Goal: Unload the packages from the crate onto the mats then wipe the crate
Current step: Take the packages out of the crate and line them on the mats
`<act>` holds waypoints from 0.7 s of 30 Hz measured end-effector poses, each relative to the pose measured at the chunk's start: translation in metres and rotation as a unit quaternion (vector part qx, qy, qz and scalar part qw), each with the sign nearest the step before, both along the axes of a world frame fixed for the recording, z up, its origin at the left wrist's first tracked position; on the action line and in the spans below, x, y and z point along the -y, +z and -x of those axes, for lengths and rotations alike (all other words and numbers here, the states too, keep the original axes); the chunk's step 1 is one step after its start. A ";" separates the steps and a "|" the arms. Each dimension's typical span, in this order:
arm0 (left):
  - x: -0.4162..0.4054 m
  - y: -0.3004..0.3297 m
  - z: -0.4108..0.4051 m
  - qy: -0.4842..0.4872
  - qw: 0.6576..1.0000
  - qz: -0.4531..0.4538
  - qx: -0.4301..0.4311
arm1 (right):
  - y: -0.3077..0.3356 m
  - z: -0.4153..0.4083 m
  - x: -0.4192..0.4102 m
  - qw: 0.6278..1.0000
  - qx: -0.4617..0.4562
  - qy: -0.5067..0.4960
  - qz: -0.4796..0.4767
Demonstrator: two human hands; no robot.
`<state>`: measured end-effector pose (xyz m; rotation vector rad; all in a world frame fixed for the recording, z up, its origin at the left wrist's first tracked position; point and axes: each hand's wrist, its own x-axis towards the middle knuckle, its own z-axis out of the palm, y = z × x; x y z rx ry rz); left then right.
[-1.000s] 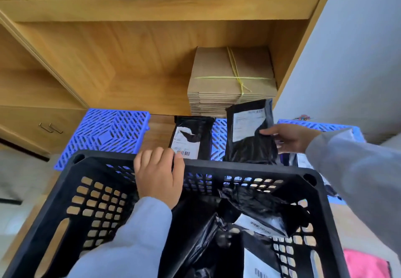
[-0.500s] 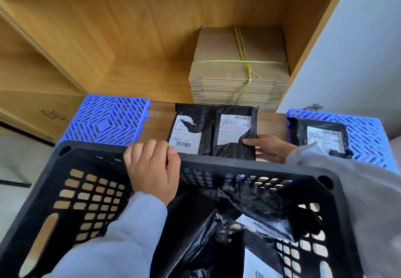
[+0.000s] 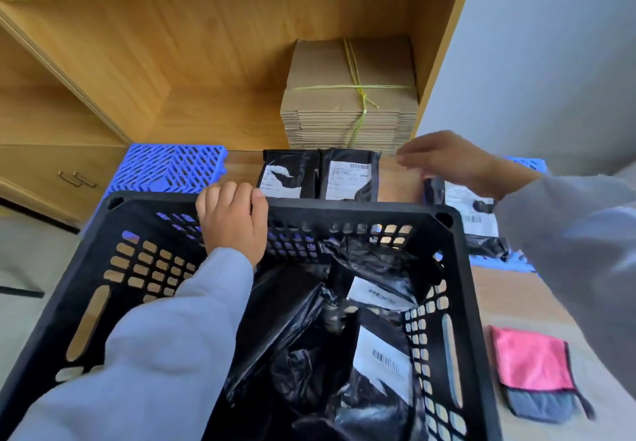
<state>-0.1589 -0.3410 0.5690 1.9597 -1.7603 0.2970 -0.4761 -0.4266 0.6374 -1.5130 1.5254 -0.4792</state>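
A black plastic crate [image 3: 444, 220] with perforated walls sits nearest, holding a heap of crumpled black mailer packages [image 3: 327, 337] with white barcode labels. Beyond its far rim, two flat black packages [image 3: 320, 179] lie side by side, labels up. A blue lattice mat [image 3: 168, 168] lies at far left; another package [image 3: 478, 220] rests on a blue mat [image 3: 526, 165] at right.

The wooden worktop [image 3: 399, 182] carries a black crate [image 3: 457, 268] at the near side. Beyond it lie a blue mat [image 3: 165, 168] at left and another blue mat [image 3: 526, 165] at right. A tied stack of flat cardboard [image 3: 351, 110] sits at the back, and a pink-and-grey cloth [image 3: 533, 371] lies right of the crate.
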 end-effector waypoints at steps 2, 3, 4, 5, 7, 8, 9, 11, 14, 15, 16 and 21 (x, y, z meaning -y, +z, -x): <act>-0.002 0.006 0.001 0.000 0.999 -0.039 -0.002 | 0.026 -0.001 -0.036 0.995 0.021 -0.020 0.095; -0.003 0.009 0.002 -0.005 0.998 -0.057 -0.014 | 0.035 -0.002 -0.055 0.990 0.050 -0.034 0.125; -0.006 0.013 0.002 -0.014 0.997 -0.070 -0.043 | 0.040 -0.004 -0.076 0.986 0.081 -0.045 0.141; -0.011 0.017 0.003 -0.022 0.994 -0.067 -0.085 | 0.041 -0.006 -0.095 0.982 0.103 -0.049 0.151; -0.030 0.025 0.012 -0.033 0.985 -0.015 -0.167 | 0.033 -0.013 -0.133 0.979 0.123 -0.040 0.159; -0.043 0.028 0.019 -0.037 0.981 0.023 -0.190 | 0.025 -0.016 -0.149 0.979 0.120 -0.034 0.159; -0.056 0.030 0.028 -0.042 0.977 0.049 -0.202 | 0.017 -0.019 -0.162 0.980 0.108 -0.027 0.165; -0.078 0.023 0.045 -0.079 0.970 0.020 -0.229 | 0.000 -0.021 -0.180 0.979 0.055 -0.004 0.196; -0.091 -0.006 0.061 -0.101 0.928 -0.221 -0.283 | -0.016 -0.019 -0.199 0.969 0.006 0.045 0.242; -0.091 -0.017 0.064 -0.083 0.900 -0.301 -0.302 | -0.019 -0.018 -0.206 0.966 0.002 0.054 0.252; -0.090 -0.024 0.068 -0.061 0.872 -0.363 -0.324 | -0.021 -0.017 -0.212 0.963 -0.005 0.060 0.263; -0.073 -0.040 0.088 -0.045 0.818 -0.407 -0.403 | -0.027 -0.020 -0.230 0.952 -0.033 0.055 0.300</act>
